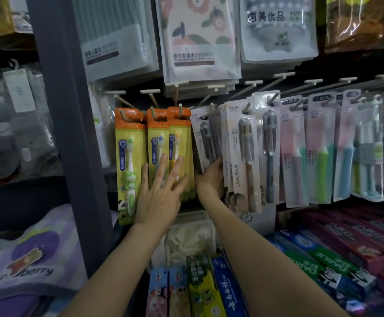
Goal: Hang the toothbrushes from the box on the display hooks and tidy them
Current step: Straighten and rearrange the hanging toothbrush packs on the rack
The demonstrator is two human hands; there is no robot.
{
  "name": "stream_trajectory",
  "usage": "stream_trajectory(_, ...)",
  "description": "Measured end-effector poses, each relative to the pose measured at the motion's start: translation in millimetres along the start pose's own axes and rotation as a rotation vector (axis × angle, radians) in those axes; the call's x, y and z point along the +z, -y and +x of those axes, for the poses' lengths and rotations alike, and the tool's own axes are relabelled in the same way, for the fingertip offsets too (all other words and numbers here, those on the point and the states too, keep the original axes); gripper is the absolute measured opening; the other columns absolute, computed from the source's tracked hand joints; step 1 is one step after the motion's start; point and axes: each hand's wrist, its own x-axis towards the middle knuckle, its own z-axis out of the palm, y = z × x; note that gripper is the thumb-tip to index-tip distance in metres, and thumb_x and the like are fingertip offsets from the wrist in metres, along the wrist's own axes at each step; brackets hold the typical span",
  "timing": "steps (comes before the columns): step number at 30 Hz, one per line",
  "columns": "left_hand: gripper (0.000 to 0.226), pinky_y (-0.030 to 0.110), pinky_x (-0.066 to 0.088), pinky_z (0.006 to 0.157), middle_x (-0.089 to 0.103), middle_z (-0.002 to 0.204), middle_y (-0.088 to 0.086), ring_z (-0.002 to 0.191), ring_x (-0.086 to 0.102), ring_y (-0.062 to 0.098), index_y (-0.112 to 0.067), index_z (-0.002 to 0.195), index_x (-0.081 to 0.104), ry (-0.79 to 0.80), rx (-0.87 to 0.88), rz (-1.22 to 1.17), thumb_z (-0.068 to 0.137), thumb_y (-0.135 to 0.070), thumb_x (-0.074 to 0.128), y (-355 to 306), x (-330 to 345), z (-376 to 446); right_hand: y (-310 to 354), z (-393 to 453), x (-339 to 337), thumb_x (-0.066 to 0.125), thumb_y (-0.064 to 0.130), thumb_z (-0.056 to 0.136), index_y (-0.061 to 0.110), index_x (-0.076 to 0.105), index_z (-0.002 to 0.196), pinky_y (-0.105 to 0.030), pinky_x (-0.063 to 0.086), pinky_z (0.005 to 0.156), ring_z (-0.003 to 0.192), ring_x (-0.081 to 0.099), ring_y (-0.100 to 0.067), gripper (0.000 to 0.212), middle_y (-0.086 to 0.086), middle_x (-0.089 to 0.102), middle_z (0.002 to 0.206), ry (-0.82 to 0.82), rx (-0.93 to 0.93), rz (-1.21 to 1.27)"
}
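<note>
Fingers [163, 170] against crowded shop display [278, 88].

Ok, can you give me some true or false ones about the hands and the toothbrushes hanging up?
1. The left hand lies flat with spread fingers on the orange and yellow children's toothbrush packs. True.
2. The right hand is picking up a toothpaste box. False: it grips the grey toothbrush packs hanging from their hook.
3. The pink toothbrush packs hang to the right of the grey ones. True.
4. The children's toothbrush packs lie in a box. False: they hang on display hooks.
5. Toothpaste boxes lie below the hanging toothbrushes. True.
</note>
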Motion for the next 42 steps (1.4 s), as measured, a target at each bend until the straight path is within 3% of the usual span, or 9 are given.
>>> stream_trajectory(5,0.061,0.055,-0.002,0.108,0.019,0.151,0.007,0.139,0.011,0.033,-0.024,0.121,0.061,0.075,-0.027,0.018,0.063,-0.023,0.079,-1.1,-3.6,0.1,1.0,-16.7,-18.1,0.063,0.024,0.086,0.007,0.01,0.147,-0.046,0.038,0.105,0.134,0.035,-0.032,0.082,-0.016,0.031,0.147,0.126,-0.066,0.059)
stream_trajectory(10,0.062,0.055,0.009,0.105,0.034,0.148,0.009,0.137,0.02,0.033,-0.02,0.117,0.064,0.087,-0.028,-0.035,0.058,-0.021,0.082,2.1,-7.8,0.7,7.6,-38.2,-37.5,0.066,0.024,0.084,0.001,0.038,0.124,-0.037,0.051,0.078,0.103,0.059,-0.032,0.053,-0.018,0.057,0.116,0.075,-0.172,-0.04)
stream_trajectory(19,0.064,0.057,0.034,0.1,0.045,0.141,0.012,0.129,0.04,0.037,-0.02,0.115,0.066,0.129,0.002,-0.122,0.054,-0.016,0.084,6.5,-22.1,1.6,9.6,-57.6,-56.6,0.066,0.029,0.083,0.006,0.041,0.107,-0.034,0.046,0.067,0.084,0.047,-0.018,0.042,-0.006,0.046,0.095,0.144,-0.214,-0.015)
stream_trajectory(24,0.058,0.057,0.034,0.099,0.045,0.14,0.014,0.127,0.042,0.04,-0.017,0.115,0.064,0.133,-0.036,-0.217,0.06,-0.008,0.08,2.6,-29.0,1.7,9.0,-56.9,-69.4,0.068,0.025,0.082,0.01,0.038,0.097,-0.027,0.04,0.06,0.077,0.046,-0.016,0.036,0.001,0.042,0.08,0.194,-0.219,0.007)
stream_trajectory(29,0.027,0.048,0.048,0.085,0.054,0.121,0.015,0.111,0.051,0.038,-0.008,0.106,0.066,0.09,-0.258,-0.434,0.079,-0.004,0.064,-15.7,-45.7,6.2,7.2,-60.1,-85.9,0.064,0.025,0.085,0.01,0.04,0.1,-0.017,0.036,0.053,0.068,0.041,-0.005,0.032,0.006,0.041,0.078,0.317,-0.192,0.087)
stream_trajectory(33,0.024,0.027,0.04,0.068,0.06,0.102,0.013,0.09,0.059,0.027,-0.005,0.108,0.062,0.276,-0.49,-0.811,0.096,-0.014,0.043,-28.3,-58.7,18.0,6.7,-63.1,-94.3,0.066,0.028,0.084,0.006,0.045,0.108,-0.018,0.037,0.053,0.078,0.048,-0.013,0.039,0.004,0.045,0.082,0.367,-0.197,0.113)
stream_trajectory(38,0.03,0.024,0.04,0.088,0.058,0.123,0.009,0.108,0.053,0.017,-0.005,0.124,0.055,0.456,-0.844,-1.337,0.094,-0.01,0.048,-30.9,-65.8,27.2,2.2,-67.0,-110.9,0.068,0.033,0.083,0.006,0.038,0.124,-0.005,0.037,0.046,0.084,0.047,-0.004,0.058,0.009,0.048,0.099,0.451,-0.213,0.121)
stream_trajectory(40,0.031,0.027,0.046,0.085,0.059,0.116,0.006,0.101,0.056,0.016,-0.007,0.122,0.056,0.51,-0.966,-1.458,0.092,-0.012,0.054,-27.6,-66.7,26.9,-1.1,-67.8,-118.0,0.068,0.035,0.082,0.008,0.036,0.127,-0.003,0.04,0.055,0.094,0.051,-0.008,0.061,0.002,0.054,0.116,0.474,-0.22,0.142)
stream_trajectory(42,0.029,0.026,0.05,0.075,0.062,0.103,0.003,0.09,0.059,0.015,-0.007,0.117,0.059,0.541,-1.043,-1.544,0.089,-0.012,0.059,-23.9,-66.5,26.6,-6.4,-70.9,-122.2,0.067,0.038,0.082,0.008,0.036,0.132,-0.016,0.048,0.079,0.107,0.055,-0.014,0.066,-0.005,0.054,0.128,0.455,-0.224,0.181)
